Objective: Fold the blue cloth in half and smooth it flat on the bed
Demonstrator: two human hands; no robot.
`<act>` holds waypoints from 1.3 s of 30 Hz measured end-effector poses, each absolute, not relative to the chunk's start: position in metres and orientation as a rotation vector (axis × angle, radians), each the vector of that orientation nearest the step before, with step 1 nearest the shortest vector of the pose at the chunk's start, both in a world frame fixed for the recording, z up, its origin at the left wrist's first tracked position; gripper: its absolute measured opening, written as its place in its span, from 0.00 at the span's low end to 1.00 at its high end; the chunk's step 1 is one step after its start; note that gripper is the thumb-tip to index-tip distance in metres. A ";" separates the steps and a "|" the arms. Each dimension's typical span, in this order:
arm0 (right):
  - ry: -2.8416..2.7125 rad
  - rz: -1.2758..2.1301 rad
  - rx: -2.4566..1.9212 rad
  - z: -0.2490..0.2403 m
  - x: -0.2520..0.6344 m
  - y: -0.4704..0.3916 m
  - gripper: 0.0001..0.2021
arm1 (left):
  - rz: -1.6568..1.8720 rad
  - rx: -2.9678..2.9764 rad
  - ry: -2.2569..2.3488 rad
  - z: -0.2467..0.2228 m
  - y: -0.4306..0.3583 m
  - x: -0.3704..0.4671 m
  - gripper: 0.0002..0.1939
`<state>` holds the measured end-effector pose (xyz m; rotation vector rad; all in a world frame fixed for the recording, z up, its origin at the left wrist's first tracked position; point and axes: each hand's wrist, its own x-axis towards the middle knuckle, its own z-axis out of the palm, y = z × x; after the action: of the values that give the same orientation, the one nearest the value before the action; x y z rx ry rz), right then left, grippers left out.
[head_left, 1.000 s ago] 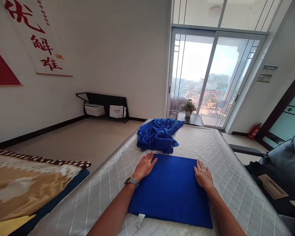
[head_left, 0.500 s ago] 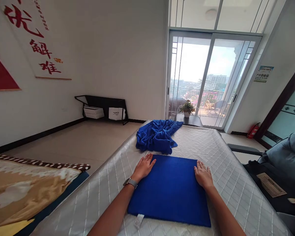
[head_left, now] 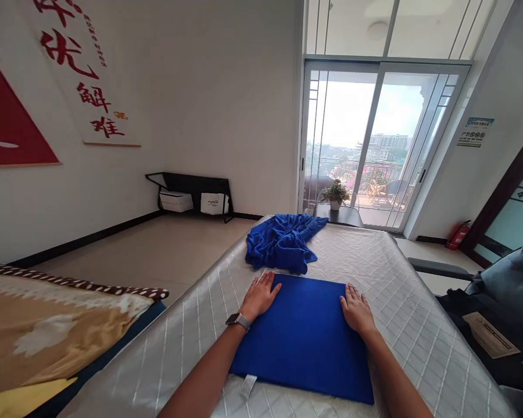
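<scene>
A blue cloth, folded into a flat rectangle, lies in front of me on a silvery quilted cover. My left hand rests flat on its far left corner, fingers stretched out, with a watch on the wrist. Along the far right edge lies my right hand, palm down and fingers extended. A white tag sticks out at the near left edge of the cloth. Just beyond it sits a second blue cloth, crumpled in a heap.
At the left is a brown and cream blanket. A dark chair with a brown card stands at the right. Beyond the far edge are a potted plant, a black rack and sliding glass doors.
The view has shifted slightly to the left. Both hands stay flat at the folded cloth's sides, the right one a little further inward over its edge.
</scene>
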<state>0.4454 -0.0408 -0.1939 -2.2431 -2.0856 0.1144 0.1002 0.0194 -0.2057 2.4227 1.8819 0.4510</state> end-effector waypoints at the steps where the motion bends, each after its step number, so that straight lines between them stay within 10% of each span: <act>1: -2.082 0.109 -2.243 -0.194 0.446 -0.041 0.32 | 0.442 2.416 1.885 -0.204 0.019 0.101 0.35; 22: -2.159 -0.038 -2.211 -0.194 0.450 -0.050 0.31 | 0.869 2.254 1.206 -0.170 -0.029 0.351 0.23; 39: -2.106 0.049 -2.223 -0.188 0.444 -0.045 0.31 | 0.662 2.472 1.425 -0.197 -0.010 0.298 0.33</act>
<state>0.4438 -0.0452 -0.1882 -2.2232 -2.1064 0.0487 0.2984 -0.0095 -0.1967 2.4723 1.4246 0.6623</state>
